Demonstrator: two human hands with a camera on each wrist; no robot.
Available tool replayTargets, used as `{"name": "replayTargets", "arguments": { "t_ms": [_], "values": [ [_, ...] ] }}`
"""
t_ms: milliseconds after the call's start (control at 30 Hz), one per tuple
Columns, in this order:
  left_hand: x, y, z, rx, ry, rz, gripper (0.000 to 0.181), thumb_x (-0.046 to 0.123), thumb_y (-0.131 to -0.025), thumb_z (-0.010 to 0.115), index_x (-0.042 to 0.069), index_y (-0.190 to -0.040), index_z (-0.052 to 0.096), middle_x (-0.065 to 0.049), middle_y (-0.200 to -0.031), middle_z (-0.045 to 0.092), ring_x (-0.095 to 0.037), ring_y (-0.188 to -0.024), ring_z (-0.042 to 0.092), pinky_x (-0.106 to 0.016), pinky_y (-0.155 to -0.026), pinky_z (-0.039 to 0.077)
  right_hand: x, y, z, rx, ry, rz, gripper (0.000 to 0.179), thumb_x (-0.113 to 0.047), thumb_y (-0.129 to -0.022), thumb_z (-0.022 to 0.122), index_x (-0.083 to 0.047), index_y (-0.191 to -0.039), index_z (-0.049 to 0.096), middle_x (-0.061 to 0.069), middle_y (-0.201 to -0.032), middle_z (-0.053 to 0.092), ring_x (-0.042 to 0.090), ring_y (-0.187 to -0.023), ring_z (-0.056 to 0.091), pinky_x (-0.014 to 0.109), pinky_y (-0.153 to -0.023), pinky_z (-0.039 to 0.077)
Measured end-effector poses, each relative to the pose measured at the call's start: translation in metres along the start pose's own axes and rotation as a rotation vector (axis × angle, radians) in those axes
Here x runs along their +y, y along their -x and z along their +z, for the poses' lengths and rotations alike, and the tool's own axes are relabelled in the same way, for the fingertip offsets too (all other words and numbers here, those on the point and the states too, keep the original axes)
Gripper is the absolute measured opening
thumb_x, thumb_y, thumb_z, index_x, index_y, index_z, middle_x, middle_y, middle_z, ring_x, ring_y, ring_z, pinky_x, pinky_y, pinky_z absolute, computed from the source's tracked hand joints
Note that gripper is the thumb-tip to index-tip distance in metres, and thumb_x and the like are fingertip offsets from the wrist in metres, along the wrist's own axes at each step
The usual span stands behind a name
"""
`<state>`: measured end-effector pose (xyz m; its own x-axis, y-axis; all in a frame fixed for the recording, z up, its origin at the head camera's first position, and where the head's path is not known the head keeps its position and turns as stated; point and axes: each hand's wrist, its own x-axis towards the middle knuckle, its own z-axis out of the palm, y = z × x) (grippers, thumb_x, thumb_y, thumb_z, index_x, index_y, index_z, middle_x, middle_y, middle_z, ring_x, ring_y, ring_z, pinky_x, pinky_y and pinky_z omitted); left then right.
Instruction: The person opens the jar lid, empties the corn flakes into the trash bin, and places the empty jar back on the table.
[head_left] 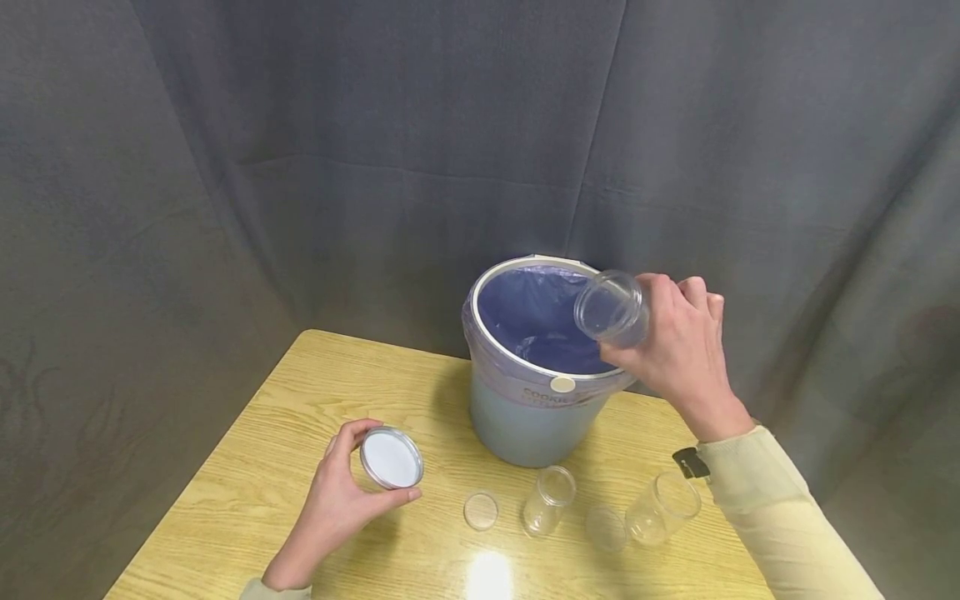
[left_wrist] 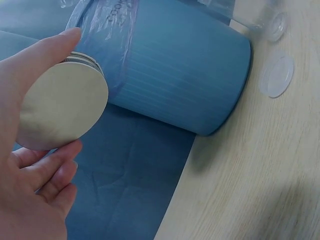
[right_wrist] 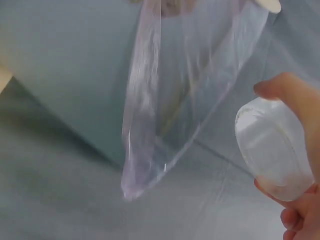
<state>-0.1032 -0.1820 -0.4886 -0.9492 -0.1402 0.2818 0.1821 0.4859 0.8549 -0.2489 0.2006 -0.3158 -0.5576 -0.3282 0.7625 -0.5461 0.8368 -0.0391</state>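
My left hand (head_left: pixel 337 496) pinches a round metal-rimmed lid (head_left: pixel 392 458) by its edge, thumb on one side and fingers on the other. The head view shows the lid's white inside; its plain metallic face (left_wrist: pixel 65 105) shows in the left wrist view. Above the right rim of a blue trash bin (head_left: pixel 517 421), my right hand (head_left: pixel 678 350) grips a clear plastic jar (head_left: pixel 611 310). The jar is tilted, its mouth toward the bin's opening, and I see no contents in it. A purple bag (head_left: pixel 517 292) lines the bin and folds over the rim.
On the wooden table (head_left: pixel 300 417), in front of the bin, stand two clear jars, a left one (head_left: pixel 547 502) and a right one (head_left: pixel 663 510). Flat beside them lie two clear discs, a left one (head_left: pixel 481 511) and a right one (head_left: pixel 606 529). A grey curtain (head_left: pixel 375 167) hangs behind.
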Motion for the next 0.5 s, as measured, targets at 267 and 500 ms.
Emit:
{"name": "replayTargets", "arguments": {
  "t_ms": [267, 500],
  "values": [
    [0.0, 0.0, -0.001, 0.004, 0.001, -0.001, 0.094, 0.041, -0.055, 0.102, 0.018, -0.131, 0.052, 0.0, -0.129, 0.058, -0.025, -0.126, 0.05, -0.056, -0.1, 0.037, -0.024, 0.008, 0.008, 0.028, -0.134, 0.062, 0.082, -0.039, -0.048, 0.097, 0.0, -0.109, 0.056, 0.01, -0.096, 0.066, 0.033, -0.086, 0.041, 0.049, -0.074, 0.028],
    [-0.003, 0.001, -0.002, 0.012, 0.018, 0.016, 0.093, 0.04, -0.057, 0.101, 0.016, -0.132, 0.052, 0.001, -0.127, 0.059, -0.023, -0.124, 0.051, -0.053, -0.098, 0.037, -0.05, 0.016, 0.012, 0.028, -0.214, 0.056, 0.085, -0.043, -0.047, 0.097, -0.002, -0.11, 0.057, 0.008, -0.1, 0.065, 0.03, -0.087, 0.041, 0.046, -0.073, 0.027]
  ]
}}
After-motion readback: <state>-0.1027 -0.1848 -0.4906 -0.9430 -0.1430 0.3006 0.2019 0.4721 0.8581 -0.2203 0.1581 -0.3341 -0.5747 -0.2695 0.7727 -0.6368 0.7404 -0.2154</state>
